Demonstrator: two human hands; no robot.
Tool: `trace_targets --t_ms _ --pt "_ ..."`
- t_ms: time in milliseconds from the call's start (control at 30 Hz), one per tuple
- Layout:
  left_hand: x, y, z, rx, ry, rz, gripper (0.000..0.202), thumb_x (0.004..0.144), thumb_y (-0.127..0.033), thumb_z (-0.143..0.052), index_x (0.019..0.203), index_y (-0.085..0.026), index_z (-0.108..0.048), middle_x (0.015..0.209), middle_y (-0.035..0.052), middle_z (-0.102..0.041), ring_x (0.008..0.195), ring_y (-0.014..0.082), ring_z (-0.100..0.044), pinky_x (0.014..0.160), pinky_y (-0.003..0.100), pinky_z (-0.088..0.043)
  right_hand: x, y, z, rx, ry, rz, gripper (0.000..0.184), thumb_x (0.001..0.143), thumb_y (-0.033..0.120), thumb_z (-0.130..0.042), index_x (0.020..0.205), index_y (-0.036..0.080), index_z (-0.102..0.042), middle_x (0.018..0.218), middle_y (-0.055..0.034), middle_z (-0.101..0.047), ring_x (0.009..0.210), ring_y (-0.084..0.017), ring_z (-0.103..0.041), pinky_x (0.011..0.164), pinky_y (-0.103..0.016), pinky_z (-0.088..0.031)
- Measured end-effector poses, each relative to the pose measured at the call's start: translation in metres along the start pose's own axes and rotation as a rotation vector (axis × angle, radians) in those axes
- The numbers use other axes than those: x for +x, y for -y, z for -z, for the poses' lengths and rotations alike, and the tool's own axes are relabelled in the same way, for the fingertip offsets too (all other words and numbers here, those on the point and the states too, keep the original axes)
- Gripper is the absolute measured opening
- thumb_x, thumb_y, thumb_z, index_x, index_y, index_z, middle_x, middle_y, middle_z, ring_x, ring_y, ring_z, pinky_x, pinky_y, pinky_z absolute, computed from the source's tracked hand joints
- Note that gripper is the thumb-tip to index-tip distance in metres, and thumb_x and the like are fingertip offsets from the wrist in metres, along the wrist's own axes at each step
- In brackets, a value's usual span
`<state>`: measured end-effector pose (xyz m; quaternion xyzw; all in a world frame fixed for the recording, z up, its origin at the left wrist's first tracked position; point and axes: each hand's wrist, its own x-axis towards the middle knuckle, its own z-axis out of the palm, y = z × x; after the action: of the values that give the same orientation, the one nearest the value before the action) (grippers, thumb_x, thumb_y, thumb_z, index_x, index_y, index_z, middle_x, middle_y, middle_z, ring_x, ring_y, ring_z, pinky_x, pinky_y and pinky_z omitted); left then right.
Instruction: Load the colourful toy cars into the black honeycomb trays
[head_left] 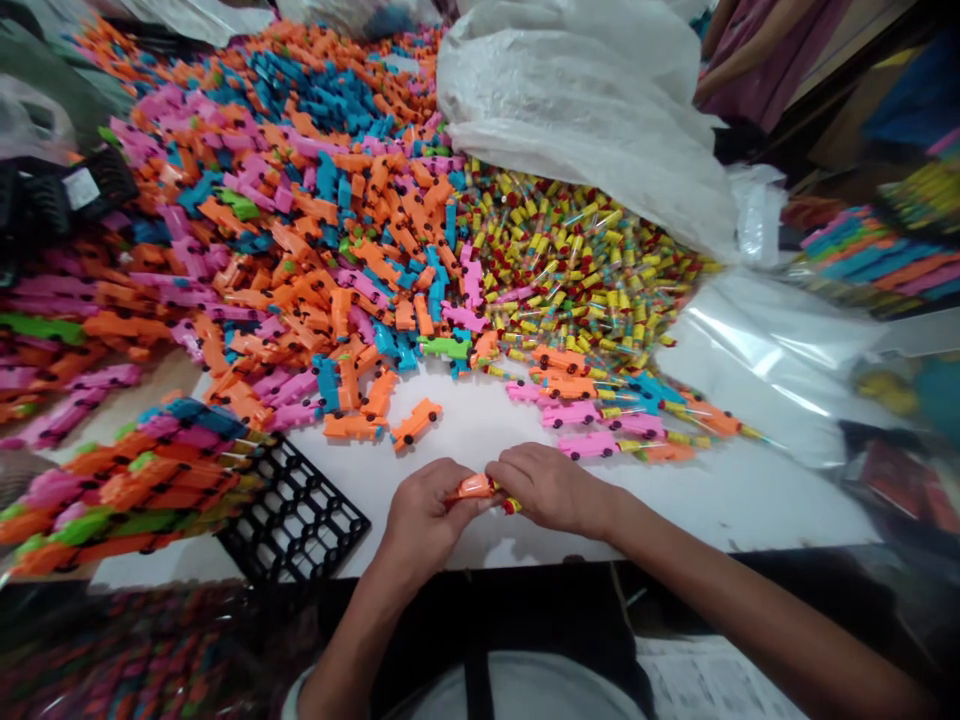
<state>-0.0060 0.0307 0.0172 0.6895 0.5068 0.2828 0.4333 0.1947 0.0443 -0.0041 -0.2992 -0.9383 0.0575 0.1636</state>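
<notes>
Close to the table's front edge, my left hand (426,510) is closed round an orange toy car (477,487). Right beside it, my right hand (551,487) pinches a small yellow tube with a red end (511,505), held against the car's end. My fingers hide much of both pieces, and whether they are joined I cannot tell. Beyond my right hand lie pink toy cars (589,445) and orange ones with yellow tubes at their ends. Two loose orange cars (416,424) lie beyond my left hand.
A big heap of orange, pink, blue and green cars (300,230) covers the left and back. Yellow tubes (577,260) spill from under a white plastic bag (570,100). A black grid tray (300,515) holds stacked cars at the left. Another person's arm (757,45) shows at the back right.
</notes>
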Motion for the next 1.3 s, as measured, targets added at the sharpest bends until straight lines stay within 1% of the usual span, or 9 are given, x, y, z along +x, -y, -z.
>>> trace_targets --t_ms 100,267,400,567,700,767,900,1067,1300 --pt "0.002 -0.002 0.003 0.006 0.032 -0.035 0.019 0.081 -0.037 -0.063 0.071 -0.020 -0.064 0.066 -0.0009 -0.060 0.063 0.0128 -0.053 0.060 0.024 -0.039 -0.002 -0.001 -0.001 0.043 -0.009 -0.001 0.013 0.095 0.019 -0.043 0.090 0.015 -0.054 0.074 -0.0042 -0.056 0.066 -0.017 -0.048 0.060 -0.028 -0.036" --pt "0.003 -0.003 0.007 -0.021 0.097 -0.115 0.018 0.084 -0.034 -0.061 0.074 -0.020 -0.064 0.069 -0.0002 -0.060 0.065 0.0128 -0.054 0.061 0.024 -0.039 -0.005 -0.002 -0.004 0.152 -0.014 -0.054 0.011 0.093 0.026 -0.048 0.094 0.016 -0.053 0.078 -0.0039 -0.058 0.066 -0.016 -0.049 0.058 -0.026 -0.035" --pt "0.002 0.001 0.003 0.049 0.095 -0.124 0.016 0.085 -0.031 -0.058 0.075 -0.020 -0.064 0.069 0.0003 -0.059 0.068 0.0137 -0.054 0.063 0.025 -0.039 -0.003 -0.001 0.003 0.051 0.065 -0.038 0.011 0.094 0.020 -0.045 0.089 0.016 -0.054 0.074 -0.0028 -0.058 0.063 -0.016 -0.048 0.058 -0.027 -0.033" --pt "0.000 0.006 -0.005 0.035 0.041 0.017 0.011 0.078 -0.028 -0.065 0.070 -0.020 -0.064 0.066 -0.0016 -0.057 0.066 0.0133 -0.054 0.061 0.024 -0.038 0.000 0.000 0.006 -0.114 0.098 0.050 0.014 0.094 0.015 -0.044 0.086 0.015 -0.055 0.072 -0.0031 -0.056 0.062 -0.017 -0.048 0.058 -0.030 -0.031" --pt "0.000 0.004 -0.008 -0.021 0.024 0.222 0.013 0.071 -0.032 -0.069 0.068 -0.020 -0.065 0.066 -0.0017 -0.060 0.067 0.0151 -0.055 0.062 0.026 -0.040 -0.003 0.001 0.001 -0.148 0.109 0.069 0.013 0.094 0.016 -0.043 0.088 0.014 -0.054 0.074 -0.0041 -0.057 0.063 -0.019 -0.051 0.058 -0.031 -0.031" --pt "0.000 0.003 -0.009 -0.029 0.027 0.293 0.013 0.069 -0.032 -0.069 0.067 -0.020 -0.065 0.066 -0.0015 -0.060 0.067 0.0156 -0.055 0.062 0.027 -0.039 -0.003 0.001 0.000 -0.165 0.104 0.078 0.014 0.095 0.018 -0.043 0.087 0.014 -0.054 0.073 -0.0042 -0.058 0.063 -0.019 -0.051 0.057 -0.031 -0.031" --pt "0.002 0.003 -0.010 -0.063 0.060 0.370 0.016 0.065 -0.035 -0.067 0.065 -0.019 -0.065 0.063 -0.0022 -0.058 0.065 0.0154 -0.051 0.061 0.027 -0.036 -0.002 0.001 0.002 -0.179 0.111 0.131 0.019 0.097 0.022 -0.040 0.085 0.015 -0.052 0.069 -0.0029 -0.057 0.059 -0.017 -0.051 0.054 -0.032 -0.028" --pt "0.003 0.002 -0.012 -0.222 0.104 0.478 0.026 0.061 -0.043 -0.065 0.063 -0.017 -0.063 0.057 -0.0046 -0.048 0.059 0.0123 -0.041 0.056 0.025 -0.030 -0.002 -0.002 0.002 -0.168 0.173 0.160 0.024 0.099 0.024 -0.036 0.084 0.015 -0.052 0.070 -0.0024 -0.058 0.059 -0.016 -0.053 0.053 -0.032 -0.028" --pt "0.005 0.000 -0.012 -0.273 0.110 0.479 0.033 0.067 -0.050 -0.058 0.061 -0.018 -0.058 0.051 -0.0058 -0.041 0.055 0.0118 -0.038 0.053 0.026 -0.027 0.001 -0.002 0.008 -0.190 0.174 0.120 0.016 0.097 0.021 -0.040 0.088 0.015 -0.051 0.073 -0.0036 -0.058 0.063 -0.018 -0.054 0.056 -0.032 -0.029"
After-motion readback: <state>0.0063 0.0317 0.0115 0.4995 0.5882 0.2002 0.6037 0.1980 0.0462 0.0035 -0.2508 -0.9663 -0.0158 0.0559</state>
